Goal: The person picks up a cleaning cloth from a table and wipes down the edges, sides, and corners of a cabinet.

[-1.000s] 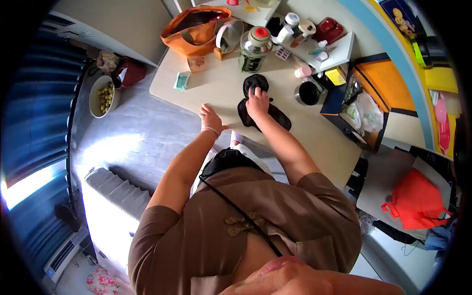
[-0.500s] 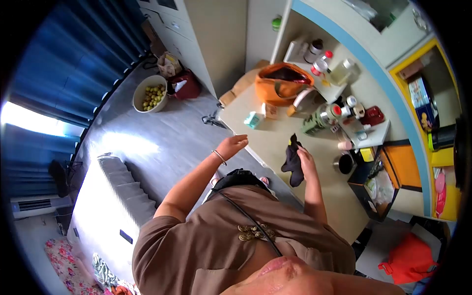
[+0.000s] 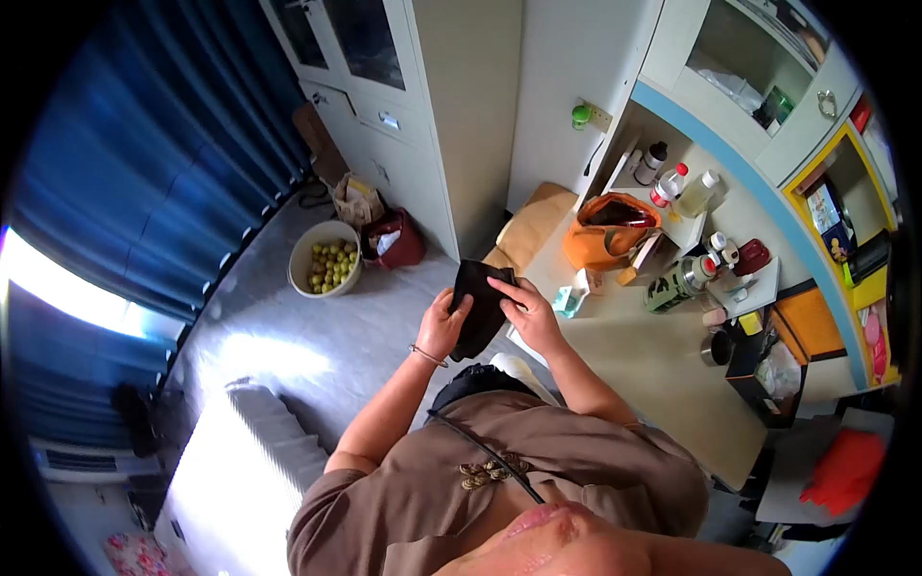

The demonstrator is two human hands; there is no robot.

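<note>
A piece of soft black cloth [image 3: 476,305] hangs between my two hands in front of my body, beyond the table's left edge; its exact kind is hard to make out. My left hand [image 3: 443,326], with a bracelet at the wrist, grips its left side, thumb on top. On its right side my right hand [image 3: 526,313] holds the upper edge, with fingers lying over the cloth. Part of my fingers is hidden behind it.
The table [image 3: 634,374] on the right bears an orange bag [image 3: 600,245], a small teal-and-white box [image 3: 569,301], a green patterned bottle [image 3: 669,288] and a dark cup [image 3: 715,348]. A bucket of round yellow-green fruit [image 3: 300,264] and a dark red bag [image 3: 401,245] stand on the floor.
The black cloth has moved left from above the table, and it now looks spread wider. My left hand, free before, has taken hold of it too. The view has shifted.
</note>
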